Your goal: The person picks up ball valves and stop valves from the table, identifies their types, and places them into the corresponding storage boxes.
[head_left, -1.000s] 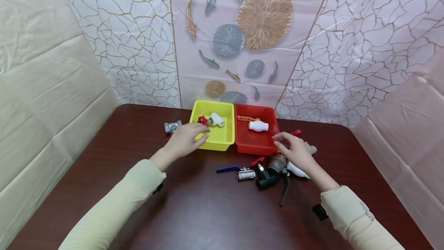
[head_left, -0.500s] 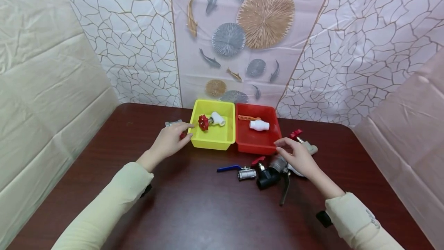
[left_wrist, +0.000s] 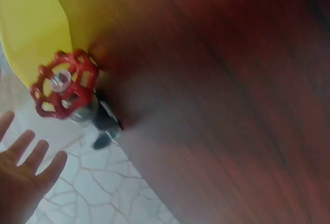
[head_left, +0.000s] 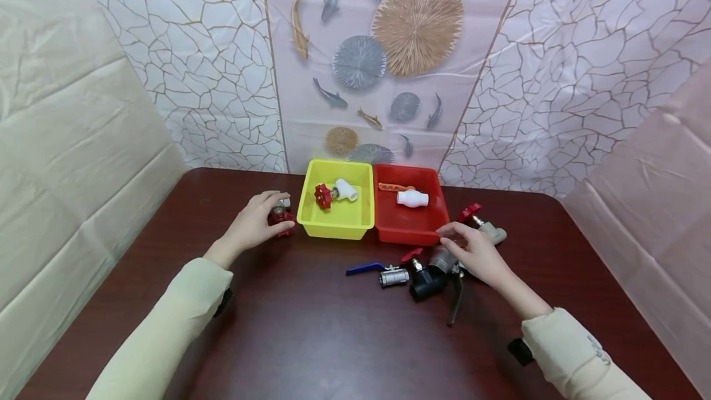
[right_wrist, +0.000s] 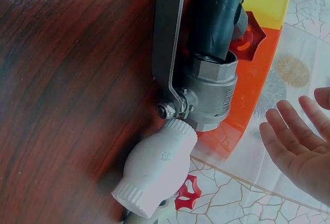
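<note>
one hand (head_left: 247,225), the left, hovers loosely spread beside a red-wheeled valve (left_wrist: 81,98).

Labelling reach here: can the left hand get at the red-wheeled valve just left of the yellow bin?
Probably yes: the left hand is beside the red-wheeled valve, fingers spread, nothing visible between them; the yellow bin sits on the valve's other side.

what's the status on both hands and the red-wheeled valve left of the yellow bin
Left hand by valve, not gripping. Right hand empty near red bin. Valve on table, yellow bin close beside it.
</note>
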Available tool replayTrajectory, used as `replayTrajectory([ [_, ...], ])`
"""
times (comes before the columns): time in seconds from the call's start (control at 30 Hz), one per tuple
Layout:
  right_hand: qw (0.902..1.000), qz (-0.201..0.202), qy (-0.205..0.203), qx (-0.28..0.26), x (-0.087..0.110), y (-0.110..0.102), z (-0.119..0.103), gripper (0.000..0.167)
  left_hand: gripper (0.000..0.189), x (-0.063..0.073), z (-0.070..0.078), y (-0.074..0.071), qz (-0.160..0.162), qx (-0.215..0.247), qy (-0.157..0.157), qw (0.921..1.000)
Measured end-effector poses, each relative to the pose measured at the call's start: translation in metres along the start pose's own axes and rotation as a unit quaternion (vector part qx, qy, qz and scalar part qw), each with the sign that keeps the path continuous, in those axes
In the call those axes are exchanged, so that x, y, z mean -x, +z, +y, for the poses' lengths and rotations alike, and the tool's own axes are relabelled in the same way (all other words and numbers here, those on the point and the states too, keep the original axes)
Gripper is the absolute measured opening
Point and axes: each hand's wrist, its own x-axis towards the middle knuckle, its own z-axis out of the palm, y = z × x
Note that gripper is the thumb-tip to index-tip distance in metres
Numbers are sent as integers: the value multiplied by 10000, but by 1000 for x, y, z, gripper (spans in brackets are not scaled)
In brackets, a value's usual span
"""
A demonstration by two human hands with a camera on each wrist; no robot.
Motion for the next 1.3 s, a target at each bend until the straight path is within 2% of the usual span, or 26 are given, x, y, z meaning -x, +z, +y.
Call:
replayTrajectory([
  [0.13,10000,70,12,-14,2,0,0,17,78,-12,-9,-4,-405,-3,-117,9991],
  [0.27,10000,85,11,-20,5,1,0,18,85,-23,-14,-3,-537,132,-239,9982],
  [0.47,9999,129,13,23,7,1,-1,18,91,-30,-18,3,-871,199,-387,9953],
  [0.57,9999,153,-40,47,6,1,-1,17,93,-33,-22,5,-1200,194,-687,9902],
  [0.7,9998,-24,-157,97,5,3,-2,17,93,-38,-26,9,-1632,125,-1041,9810],
  [0.97,9998,-61,-152,95,0,3,-5,18,93,-46,-15,6,-1747,-162,-1119,9781],
  [1.13,9996,-283,-36,-72,-1,9,-8,20,91,-45,-11,7,-2099,-293,-1221,9696],
  [1.3,9996,-261,-67,-55,-5,13,-10,20,76,-45,-9,9,-2185,-628,-1394,9638],
])
